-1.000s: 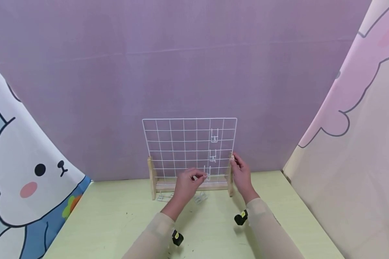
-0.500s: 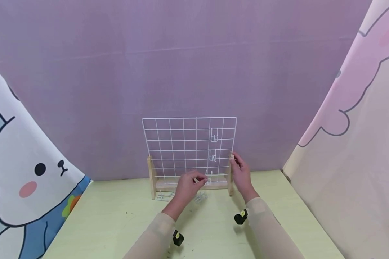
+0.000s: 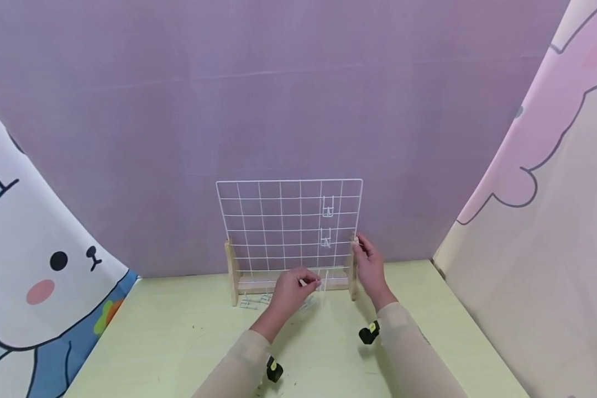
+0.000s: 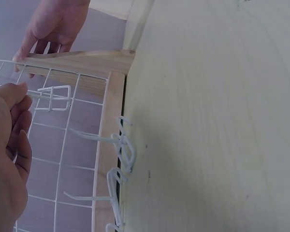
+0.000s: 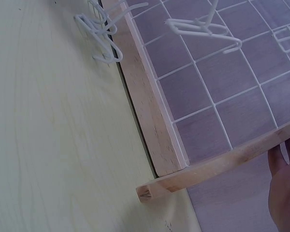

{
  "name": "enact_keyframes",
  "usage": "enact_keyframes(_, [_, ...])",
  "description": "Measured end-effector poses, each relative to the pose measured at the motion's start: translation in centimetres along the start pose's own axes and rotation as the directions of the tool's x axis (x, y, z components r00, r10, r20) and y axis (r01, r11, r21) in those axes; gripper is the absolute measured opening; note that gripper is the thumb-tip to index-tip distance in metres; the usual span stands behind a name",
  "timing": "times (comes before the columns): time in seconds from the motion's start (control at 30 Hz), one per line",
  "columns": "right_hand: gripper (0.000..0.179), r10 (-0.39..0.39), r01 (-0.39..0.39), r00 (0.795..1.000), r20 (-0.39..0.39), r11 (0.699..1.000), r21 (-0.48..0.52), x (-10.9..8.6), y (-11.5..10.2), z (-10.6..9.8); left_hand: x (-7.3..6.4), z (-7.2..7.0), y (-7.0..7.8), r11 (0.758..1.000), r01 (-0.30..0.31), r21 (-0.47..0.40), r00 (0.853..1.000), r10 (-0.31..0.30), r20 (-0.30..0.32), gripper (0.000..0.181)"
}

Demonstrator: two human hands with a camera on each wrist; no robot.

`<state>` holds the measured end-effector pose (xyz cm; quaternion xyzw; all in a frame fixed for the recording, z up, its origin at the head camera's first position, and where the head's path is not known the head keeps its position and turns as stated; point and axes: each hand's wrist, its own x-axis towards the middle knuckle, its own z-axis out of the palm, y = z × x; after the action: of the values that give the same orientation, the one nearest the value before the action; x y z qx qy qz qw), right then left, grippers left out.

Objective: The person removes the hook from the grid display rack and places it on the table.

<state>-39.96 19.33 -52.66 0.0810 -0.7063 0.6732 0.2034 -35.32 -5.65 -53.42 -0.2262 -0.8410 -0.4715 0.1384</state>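
Observation:
My left hand point(image 3: 292, 288) pinches a white wire hook point(image 4: 60, 98) by its prong in front of the lower right of a white wire grid point(image 3: 271, 222). In the right wrist view this hook point(image 5: 200, 29) appears apart from the grid, with its bent end towards the wires. My right hand point(image 3: 371, 268) holds the upper end of the right wooden post point(image 5: 222, 163) of the grid's stand. Two similar hooks, an upper one point(image 3: 328, 208) and a lower one point(image 3: 325, 239), hang one above the other on the grid's right side.
Several loose hooks point(image 4: 124, 147) lie on the pale table point(image 3: 179, 354) just in front of the stand's wooden base rail point(image 5: 142, 111). Behind the stand hangs a purple cloth point(image 3: 288, 110). Printed cloths flank the table on both sides.
My left hand has moved down and slightly right with the hook, from beside the grid's lower rows to near the base rail. My right hand stays on the post.

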Motion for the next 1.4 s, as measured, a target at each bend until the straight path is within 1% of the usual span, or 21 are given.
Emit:
enact_keyframes(0.17, [0.048, -0.002, 0.002, 1.000, -0.001, 1.000, 0.009, 0.1, 0.1, -0.1, -0.2, 0.3, 0.0, 1.000, -0.002, 0.016, 1.000, 0.002, 0.024, 0.006])
enact_keyframes(0.3, [0.048, -0.005, 0.005, 1.000, -0.002, 1.000, 0.012, 0.1, 0.1, -0.1, -0.3, 0.4, -0.1, 1.000, 0.000, 0.020, 1.000, -0.001, 0.030, 0.004])
enact_keyframes(0.5, [0.047, 0.004, -0.004, 1.000, -0.006, 1.000, 0.010, 0.0, 0.1, -0.1, -0.5, 1.0, -0.6, 1.000, 0.009, 0.023, 0.999, -0.010, 0.040, 0.004])
enact_keyframes(0.57, [0.047, 0.006, -0.006, 1.000, -0.006, 1.000, 0.010, 0.1, 0.2, -0.1, -0.5, 1.0, -0.6, 1.000, 0.013, 0.023, 0.999, -0.014, 0.052, 0.003])
enact_keyframes(0.73, [0.048, 0.009, -0.009, 1.000, -0.011, 1.000, 0.007, 0.1, 0.3, 0.0, -0.5, 1.2, -0.7, 0.999, 0.023, 0.034, 0.996, -0.026, 0.081, 0.008])
enact_keyframes(0.93, [0.048, 0.001, -0.001, 1.000, -0.016, 1.000, 0.004, 0.2, 0.4, 0.0, -0.4, 1.6, -1.4, 0.999, 0.015, 0.047, 0.996, -0.019, 0.086, 0.002])
enact_keyframes(1.07, [0.047, -0.005, 0.005, 1.000, -0.015, 1.000, 0.004, 0.2, 0.4, 0.0, -0.5, 1.8, -1.7, 0.999, 0.017, 0.043, 0.996, -0.020, 0.087, 0.007])
enact_keyframes(1.4, [0.046, 0.002, -0.002, 1.000, -0.014, 1.000, -0.003, 0.1, 0.2, 0.1, -0.4, 2.5, -2.2, 0.998, 0.024, 0.051, 0.995, -0.029, 0.098, 0.007])
